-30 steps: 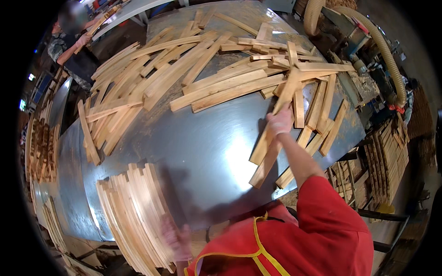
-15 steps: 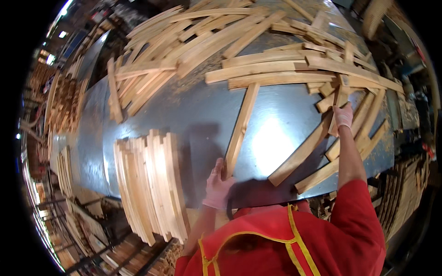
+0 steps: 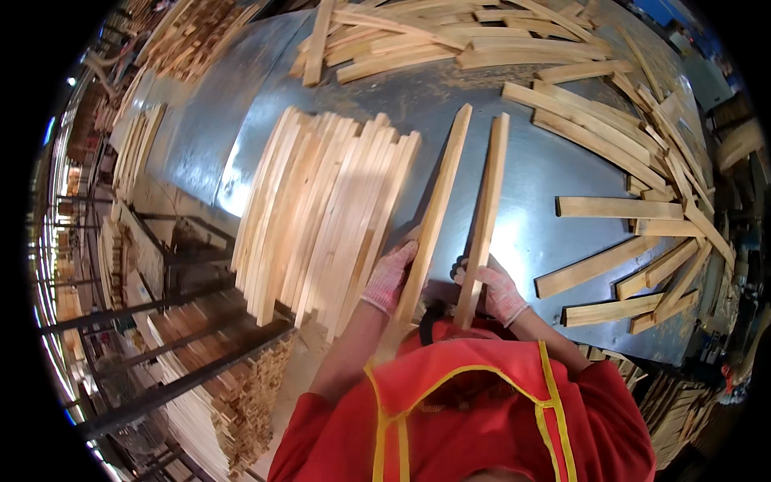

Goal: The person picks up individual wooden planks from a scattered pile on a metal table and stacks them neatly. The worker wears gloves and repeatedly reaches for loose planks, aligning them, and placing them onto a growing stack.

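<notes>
My left hand [image 3: 393, 277], in a pinkish-white glove, is closed round the lower part of a long, slightly curved wooden slat [image 3: 438, 210]. A second wooden slat [image 3: 487, 213] stands close on its right, gripped near its lower end by my gloved right hand [image 3: 495, 289]. Both slats point away from me over the metal table [image 3: 530, 181], with a narrow gap between them. Just left of my left hand, a row of similar slats [image 3: 325, 201] lies packed side by side at the table's near edge. Some fingers of both hands are hidden behind the wood.
Loose slats [image 3: 614, 205] lie crossed over one another at the right. Another heap of slats [image 3: 401, 40] spreads along the far side, with sawdust around it. At lower left, a dark metal frame [image 3: 181, 377] stands beside stacked boards [image 3: 265, 386] below table height.
My right hand has come in from the pile at the right with a slat. My left hand still grips its slat, now beside the packed row. The view has swung left.
</notes>
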